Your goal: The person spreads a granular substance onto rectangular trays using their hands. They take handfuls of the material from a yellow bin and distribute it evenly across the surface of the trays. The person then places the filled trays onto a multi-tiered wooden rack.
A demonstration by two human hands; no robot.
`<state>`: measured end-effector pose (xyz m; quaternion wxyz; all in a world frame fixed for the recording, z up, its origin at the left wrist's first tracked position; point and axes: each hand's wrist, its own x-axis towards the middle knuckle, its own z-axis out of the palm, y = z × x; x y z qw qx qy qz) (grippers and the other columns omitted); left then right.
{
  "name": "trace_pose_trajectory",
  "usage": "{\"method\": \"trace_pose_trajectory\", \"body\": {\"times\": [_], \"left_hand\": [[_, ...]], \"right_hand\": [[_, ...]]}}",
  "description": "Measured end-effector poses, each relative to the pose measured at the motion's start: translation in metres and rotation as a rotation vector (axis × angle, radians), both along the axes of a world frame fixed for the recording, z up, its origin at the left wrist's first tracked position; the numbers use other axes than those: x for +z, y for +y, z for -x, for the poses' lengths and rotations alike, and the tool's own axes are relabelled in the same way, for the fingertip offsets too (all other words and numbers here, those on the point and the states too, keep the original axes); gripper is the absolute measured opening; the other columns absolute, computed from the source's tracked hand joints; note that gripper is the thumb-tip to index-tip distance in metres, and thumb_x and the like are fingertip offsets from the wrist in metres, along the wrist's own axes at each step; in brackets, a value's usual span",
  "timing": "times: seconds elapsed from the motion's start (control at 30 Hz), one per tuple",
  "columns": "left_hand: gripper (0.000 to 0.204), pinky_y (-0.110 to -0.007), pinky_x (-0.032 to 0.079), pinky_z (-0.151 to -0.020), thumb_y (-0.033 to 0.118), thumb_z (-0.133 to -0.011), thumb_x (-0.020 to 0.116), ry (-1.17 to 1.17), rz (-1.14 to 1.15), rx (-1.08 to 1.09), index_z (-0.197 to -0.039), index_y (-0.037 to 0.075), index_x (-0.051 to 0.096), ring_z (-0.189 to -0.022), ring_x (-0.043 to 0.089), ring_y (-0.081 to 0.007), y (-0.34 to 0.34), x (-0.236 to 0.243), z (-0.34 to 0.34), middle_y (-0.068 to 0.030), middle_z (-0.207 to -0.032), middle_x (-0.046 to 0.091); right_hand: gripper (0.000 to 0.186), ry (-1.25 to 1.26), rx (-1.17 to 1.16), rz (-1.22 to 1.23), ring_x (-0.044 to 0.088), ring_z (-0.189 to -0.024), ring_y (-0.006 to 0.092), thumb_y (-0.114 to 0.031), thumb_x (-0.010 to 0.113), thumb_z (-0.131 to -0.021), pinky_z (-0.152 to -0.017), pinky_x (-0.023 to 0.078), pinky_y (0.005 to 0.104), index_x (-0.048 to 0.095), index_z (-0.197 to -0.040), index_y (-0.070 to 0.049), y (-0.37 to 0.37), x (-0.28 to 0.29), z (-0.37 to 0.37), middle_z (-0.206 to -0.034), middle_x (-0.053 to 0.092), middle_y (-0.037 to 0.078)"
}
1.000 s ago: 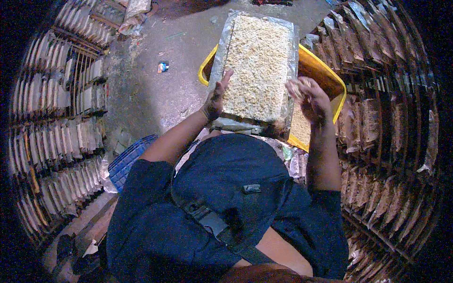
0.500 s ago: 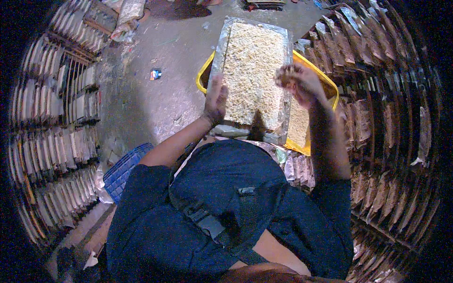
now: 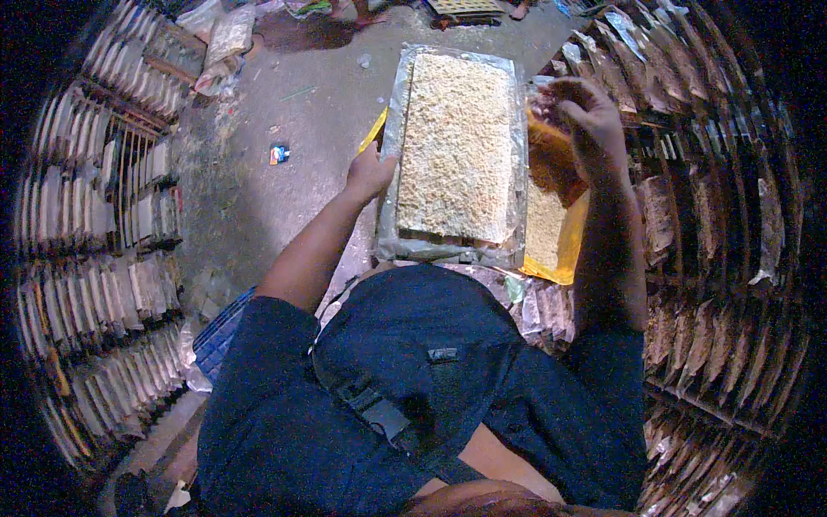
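Observation:
A flat tray (image 3: 457, 155) wrapped in clear plastic lies over a yellow crate (image 3: 556, 263), topped by a layer of pale, crumbly grains. My left hand (image 3: 370, 171) grips its left edge, fingers partly hidden. Off the tray's upper right side, my right hand (image 3: 586, 125) is curled in above the crate; what its fingers hold is unclear. More pale grains (image 3: 544, 224) show inside the crate, to the right of the tray and below that hand.
Racks (image 3: 73, 284) of upright pale slabs line the left; darker, ragged ones (image 3: 715, 336) line the right. Blue plastic matting (image 3: 220, 332) lies by my left elbow, a small colourful wrapper (image 3: 278, 154) on the floor (image 3: 306, 112). Sacks (image 3: 224, 43) and someone's foot (image 3: 521, 9) appear at the back.
The tray has shifted a little down and left in view, my left hand with it. My right hand has moved up and outward, from the tray's right edge to above the crate.

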<state>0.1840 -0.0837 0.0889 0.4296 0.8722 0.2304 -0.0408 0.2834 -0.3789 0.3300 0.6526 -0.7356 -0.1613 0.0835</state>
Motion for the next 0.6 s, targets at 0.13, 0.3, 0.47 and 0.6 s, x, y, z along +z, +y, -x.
{"method": "trace_pose_trajectory", "body": {"times": [0.13,0.3,0.47,0.6], "left_hand": [[0.043,-0.039,0.049,-0.086,0.034,-0.077,0.065,0.042,0.013,-0.007,-0.106,0.003,0.065,-0.097,0.064,-0.0312,0.005,0.007,-0.005,-0.0189,-0.103,0.067],[0.032,-0.038,0.051,-0.080,0.033,-0.077,0.066,0.054,-0.073,-0.055,-0.092,0.005,0.067,-0.088,0.066,-0.0291,0.008,-0.002,-0.013,-0.0163,-0.092,0.068],[0.027,-0.036,0.051,-0.077,0.028,-0.080,0.064,-0.185,0.048,-0.145,-0.092,0.004,0.066,-0.087,0.065,-0.0278,-0.009,0.015,-0.004,-0.0171,-0.093,0.067],[0.033,-0.038,0.049,-0.082,0.030,-0.081,0.065,-0.324,0.034,-0.046,-0.100,0.002,0.062,-0.092,0.063,-0.0295,-0.011,0.016,0.031,-0.0186,-0.097,0.064]], "right_hand": [[0.029,0.101,0.056,0.011,0.065,-0.096,0.0252,0.007,0.047,-0.080,-0.088,0.054,0.0364,0.059,-0.107,0.006,0.004,0.008,0.036,-0.103,0.064,0.015],[0.039,0.008,0.016,-0.082,0.064,-0.099,0.0286,0.012,0.040,-0.071,-0.088,0.055,0.0377,0.058,-0.106,0.006,0.016,-0.002,0.055,-0.104,0.063,0.018],[0.040,-0.022,0.064,0.130,0.053,-0.119,0.0201,0.007,0.047,-0.085,-0.103,0.040,0.0318,0.051,-0.125,0.002,0.009,-0.050,0.058,-0.124,0.057,0.011],[0.036,-0.114,-0.320,0.287,0.054,-0.116,0.0256,-0.008,0.052,-0.091,-0.103,0.039,0.0349,0.051,-0.126,0.002,-0.055,-0.106,0.044,-0.126,0.057,0.015]]}}
